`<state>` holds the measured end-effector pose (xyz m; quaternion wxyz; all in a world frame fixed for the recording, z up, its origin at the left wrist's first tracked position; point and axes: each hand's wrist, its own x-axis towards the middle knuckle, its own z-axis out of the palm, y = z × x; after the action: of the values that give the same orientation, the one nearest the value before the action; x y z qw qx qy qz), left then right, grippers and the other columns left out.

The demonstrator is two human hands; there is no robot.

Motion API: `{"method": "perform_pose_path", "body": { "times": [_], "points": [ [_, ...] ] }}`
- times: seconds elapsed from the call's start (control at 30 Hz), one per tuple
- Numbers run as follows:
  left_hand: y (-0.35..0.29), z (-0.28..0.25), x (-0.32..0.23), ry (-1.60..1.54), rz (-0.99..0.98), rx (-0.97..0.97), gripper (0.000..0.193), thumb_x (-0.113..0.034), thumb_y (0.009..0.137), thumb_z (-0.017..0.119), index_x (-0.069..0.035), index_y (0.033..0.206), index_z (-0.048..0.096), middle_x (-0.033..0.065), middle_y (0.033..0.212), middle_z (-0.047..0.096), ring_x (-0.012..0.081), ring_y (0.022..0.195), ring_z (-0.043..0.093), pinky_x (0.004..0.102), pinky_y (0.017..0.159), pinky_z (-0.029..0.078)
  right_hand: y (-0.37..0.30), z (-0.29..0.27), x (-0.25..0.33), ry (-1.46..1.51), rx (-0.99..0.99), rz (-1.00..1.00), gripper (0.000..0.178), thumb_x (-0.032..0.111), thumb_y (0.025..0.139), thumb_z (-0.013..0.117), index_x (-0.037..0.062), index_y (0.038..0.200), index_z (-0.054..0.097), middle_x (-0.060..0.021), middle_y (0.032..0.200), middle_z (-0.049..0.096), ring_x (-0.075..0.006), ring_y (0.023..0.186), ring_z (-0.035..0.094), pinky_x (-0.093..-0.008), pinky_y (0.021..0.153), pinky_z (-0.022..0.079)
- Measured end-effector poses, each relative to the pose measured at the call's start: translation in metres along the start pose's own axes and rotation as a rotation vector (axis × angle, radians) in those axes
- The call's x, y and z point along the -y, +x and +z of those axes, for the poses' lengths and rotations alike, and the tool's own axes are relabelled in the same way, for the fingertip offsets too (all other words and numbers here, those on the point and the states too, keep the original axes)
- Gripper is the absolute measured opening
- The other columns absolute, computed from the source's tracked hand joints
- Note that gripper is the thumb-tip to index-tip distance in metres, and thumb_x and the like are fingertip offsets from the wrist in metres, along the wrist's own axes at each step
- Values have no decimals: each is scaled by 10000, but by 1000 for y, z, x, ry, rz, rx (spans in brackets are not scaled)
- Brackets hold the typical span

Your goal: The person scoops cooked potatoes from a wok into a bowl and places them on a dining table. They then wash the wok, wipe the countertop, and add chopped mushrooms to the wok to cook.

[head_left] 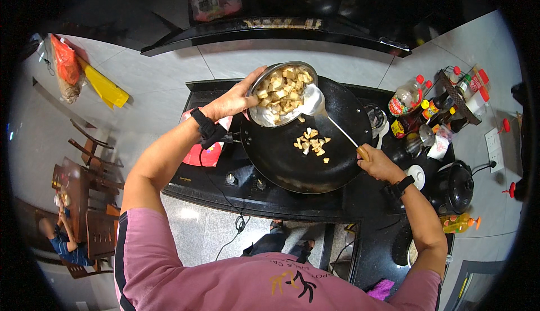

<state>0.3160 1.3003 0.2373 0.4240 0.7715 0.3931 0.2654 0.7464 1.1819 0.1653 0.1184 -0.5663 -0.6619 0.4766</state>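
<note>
My left hand (pixel 239 97) grips the rim of a metal bowl (pixel 311 70), which is tilted over a black wok (pixel 281 170). Pale brown cubed pieces (pixel 284 88) fill much of the bowl; they look like diced tofu or eggplant, but I cannot tell which. A small heap of the same pieces (pixel 311 142) lies on the wok's bottom. My right hand (pixel 382 163) is closed round the wooden handle of a spatula (pixel 343 131). Its broad metal head is at the bowl's right rim, against the pieces.
Sauce bottles (pixel 408 98) and a rack of condiments (pixel 464 100) stand right of the wok. A black electric cooker (pixel 453 186) is farther right. Left of the wok lies a red packet (pixel 203 154). A range hood (pixel 270 29) hangs above. Another person (pixel 67 240) sits at a table far left.
</note>
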Motion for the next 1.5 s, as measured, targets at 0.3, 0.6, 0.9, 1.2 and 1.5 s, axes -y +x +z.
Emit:
{"method": "perform_pose_path", "body": {
  "times": [0.3,0.6,0.9,1.2,1.5],
  "points": [
    [4,-7,0,-50,0,50,846,16,797,511,-100,1559,161,187,1493,381,264,1377,364,337,1129,296,3,-5,-11,-93,-51,-116,231,154,881,621,22,1032,507,-149,867,614,-258,799,616,-378,737,485],
    [7,-13,13,-128,2,78,895,57,766,516,-108,1567,152,173,1501,374,247,1390,347,332,1144,263,13,-6,-30,-131,-107,-214,234,144,879,626,23,1043,511,-171,866,630,-293,803,642,-392,719,492],
    [11,-18,17,-139,-23,80,874,41,772,499,-140,1565,176,144,1453,427,217,1238,484,291,929,487,18,-13,-42,-169,-122,-264,230,133,880,617,16,1050,515,-184,881,640,-329,830,654,-404,724,498],
    [0,-4,8,-384,-235,-60,878,-9,803,502,-136,1566,89,169,1388,486,258,1058,633,357,734,595,-3,-8,7,-382,-320,-164,225,66,867,588,-5,1045,471,-294,853,635,-504,840,610,-530,697,495],
    [7,26,6,-279,-158,-196,855,-20,813,472,-76,1555,50,228,1389,453,255,934,667,314,565,597,-2,30,89,-408,-223,128,288,90,871,566,-69,1083,452,-268,813,658,-383,654,685,-461,531,547]
  ]
}}
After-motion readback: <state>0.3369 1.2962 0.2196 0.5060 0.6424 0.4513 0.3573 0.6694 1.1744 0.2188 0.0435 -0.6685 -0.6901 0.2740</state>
